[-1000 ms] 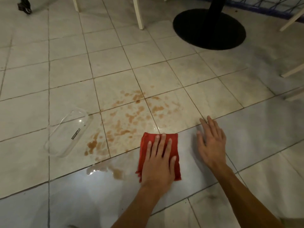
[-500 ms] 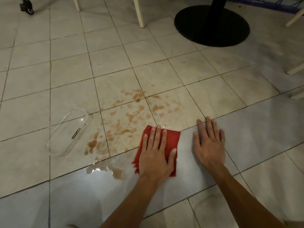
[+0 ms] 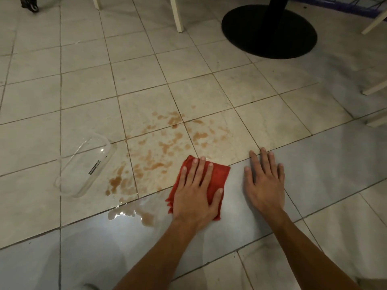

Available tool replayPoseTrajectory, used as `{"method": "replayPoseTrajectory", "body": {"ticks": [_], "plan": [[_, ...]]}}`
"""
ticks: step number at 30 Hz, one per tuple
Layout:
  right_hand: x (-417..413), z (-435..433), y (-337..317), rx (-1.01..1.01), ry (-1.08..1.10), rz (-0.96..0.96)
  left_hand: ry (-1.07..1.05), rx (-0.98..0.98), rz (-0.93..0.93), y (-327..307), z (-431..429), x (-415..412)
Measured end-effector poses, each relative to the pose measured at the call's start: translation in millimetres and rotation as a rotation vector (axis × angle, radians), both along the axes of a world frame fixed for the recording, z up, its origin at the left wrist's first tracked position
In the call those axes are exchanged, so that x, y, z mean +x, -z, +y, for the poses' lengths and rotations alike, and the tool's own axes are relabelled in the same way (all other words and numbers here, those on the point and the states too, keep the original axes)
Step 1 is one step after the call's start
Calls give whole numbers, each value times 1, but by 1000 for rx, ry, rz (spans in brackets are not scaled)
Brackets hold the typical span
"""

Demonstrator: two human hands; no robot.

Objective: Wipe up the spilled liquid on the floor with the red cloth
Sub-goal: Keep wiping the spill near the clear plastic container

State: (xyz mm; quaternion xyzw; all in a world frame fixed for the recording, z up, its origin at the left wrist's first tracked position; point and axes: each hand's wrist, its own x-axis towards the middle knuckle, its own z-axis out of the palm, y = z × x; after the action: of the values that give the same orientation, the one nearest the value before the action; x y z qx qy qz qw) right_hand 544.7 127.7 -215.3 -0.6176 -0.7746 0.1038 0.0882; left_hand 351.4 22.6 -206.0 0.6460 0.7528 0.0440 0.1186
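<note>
Our left hand (image 3: 195,191) presses the red cloth (image 3: 218,172) flat, fingers straight, at the near-right edge of the brown spill (image 3: 161,151). Our right hand (image 3: 265,185) braces flat-palmed on the floor (image 3: 314,164). We should sweep left and far, pressing firmly.

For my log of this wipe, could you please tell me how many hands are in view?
2. The left hand presses flat on the red cloth; the right hand rests flat on the floor beside it, apart from the cloth.

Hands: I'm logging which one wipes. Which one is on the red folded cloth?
The left hand, flat on the red folded cloth; the right hand rests on bare grey tile beside it.
</note>
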Motion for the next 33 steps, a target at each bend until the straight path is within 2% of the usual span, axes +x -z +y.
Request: {"method": "replayPoseTrajectory", "body": {"ticks": [3, 6, 10, 13, 17, 23, 28, 33], "plan": [[1, 1, 0, 2, 2, -3, 76, 11, 2, -1, -16, -23], [1, 0, 1, 4, 0, -3, 42, 25, 43, 2, -1, -45], [0, 0, 1, 3, 8, -8, -23, 22, 13, 4, 22, -23], [0, 0, 1, 0, 11, -4, 29, 26, 2, 2, 5, -8], [0, 1, -1, 3, 5, -1, 37, 40, 18, 3, -14, -33], [0, 0, 2, 24, 12, 2, -39, 21, 16, 5, 24, -16], [-1, 1, -1, 24, 8, 12, -27, 36, -10, 2, -3, -3], [1, 19, -4, 98, -19, 59, -129, 59, -62, 5, -5, 2]]}}
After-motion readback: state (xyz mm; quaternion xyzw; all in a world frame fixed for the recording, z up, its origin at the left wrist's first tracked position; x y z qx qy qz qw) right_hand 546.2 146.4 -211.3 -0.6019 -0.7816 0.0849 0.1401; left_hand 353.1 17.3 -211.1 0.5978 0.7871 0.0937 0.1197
